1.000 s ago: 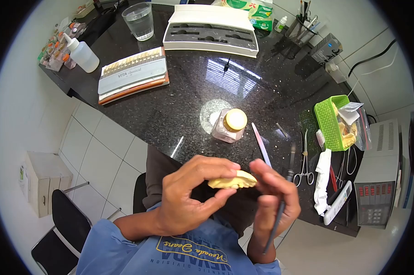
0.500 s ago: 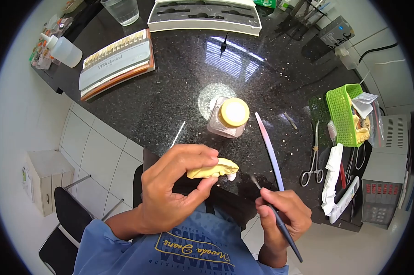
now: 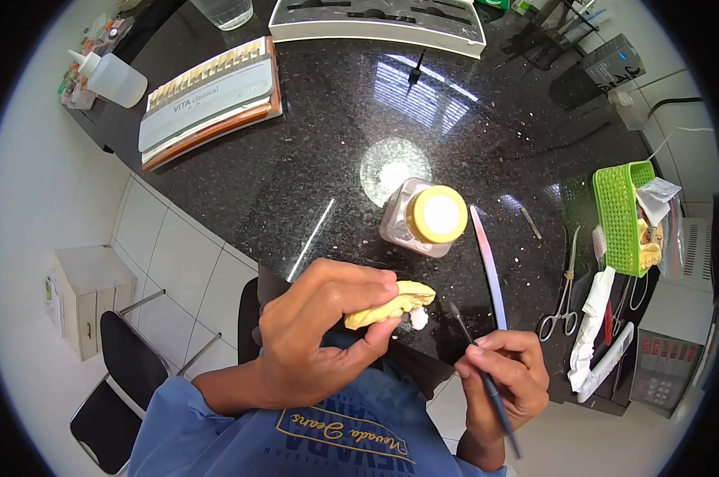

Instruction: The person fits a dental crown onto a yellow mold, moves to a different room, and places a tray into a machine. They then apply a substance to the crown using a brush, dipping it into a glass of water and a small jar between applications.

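My left hand (image 3: 328,326) pinches a yellow dental cast (image 3: 391,305) between thumb and fingers. A small white piece (image 3: 419,319) shows at the cast's lower right edge. In my right hand (image 3: 507,381) is a thin dark brush (image 3: 491,387), held like a pen, its tip pointing up and left, a short way right of the cast and apart from it. Beyond the cast stands a clear jar (image 3: 407,226) with a yellow-rimmed lid (image 3: 439,215). A pink and lilac stick (image 3: 489,266) lies right of the jar.
On the dark counter (image 3: 312,151) are a shade guide (image 3: 212,103), a squeeze bottle (image 3: 114,79), an open case (image 3: 375,28), a green basket (image 3: 616,215), forceps (image 3: 566,294), a toothbrush (image 3: 599,245) and a crumpled white tissue (image 3: 592,326). Chairs (image 3: 133,350) stand at the lower left.
The whole view has shifted, so counter items appear farther right. My left hand still holds the cast and my right hand the brush, whose tip is a little nearer the white piece.
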Demonstrator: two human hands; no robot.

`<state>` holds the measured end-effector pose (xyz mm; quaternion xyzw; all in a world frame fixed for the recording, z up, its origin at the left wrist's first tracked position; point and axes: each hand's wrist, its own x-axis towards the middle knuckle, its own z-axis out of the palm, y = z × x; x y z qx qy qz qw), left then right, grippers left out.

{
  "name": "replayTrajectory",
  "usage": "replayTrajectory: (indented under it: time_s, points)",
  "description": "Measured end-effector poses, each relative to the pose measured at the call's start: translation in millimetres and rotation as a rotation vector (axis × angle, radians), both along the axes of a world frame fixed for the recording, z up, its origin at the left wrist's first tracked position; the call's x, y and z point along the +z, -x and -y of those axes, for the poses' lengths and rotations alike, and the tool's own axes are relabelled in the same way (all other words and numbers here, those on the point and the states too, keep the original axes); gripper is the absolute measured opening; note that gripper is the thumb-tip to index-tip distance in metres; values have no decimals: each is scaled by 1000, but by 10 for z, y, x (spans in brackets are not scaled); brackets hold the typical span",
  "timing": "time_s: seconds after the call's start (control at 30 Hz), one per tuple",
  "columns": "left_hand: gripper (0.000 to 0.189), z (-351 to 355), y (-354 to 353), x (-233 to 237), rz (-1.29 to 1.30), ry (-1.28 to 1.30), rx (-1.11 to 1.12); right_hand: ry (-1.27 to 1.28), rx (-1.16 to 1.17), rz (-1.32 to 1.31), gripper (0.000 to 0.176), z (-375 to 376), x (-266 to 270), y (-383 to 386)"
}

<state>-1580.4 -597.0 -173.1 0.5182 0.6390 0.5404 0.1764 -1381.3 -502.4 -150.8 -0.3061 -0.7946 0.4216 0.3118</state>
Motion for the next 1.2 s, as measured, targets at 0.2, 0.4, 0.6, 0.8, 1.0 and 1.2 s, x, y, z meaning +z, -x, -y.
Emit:
replayTrajectory:
  time_s: [0.2,0.4,0.6,0.8,1.0,1.2]
  points:
    - [38,-2,31,29,44,37,-34,5,55,38,26,-39,-10,-54]
    - [40,5,54,39,68,66,-56,18,70,13,28,-54,-21,-20]
    - [41,11,57,29,54,53,-61,-16,108,-14,30,-69,-49,-6]
    - [40,13,60,42,53,63,-66,-45,107,46,30,-69,-32,-11]
    - [41,5,72,39,24,49,-76,-65,114,25,31,-70,-49,-2]
    - [42,11,49,29,38,52,-62,-8,99,-30,31,-66,-49,-12]
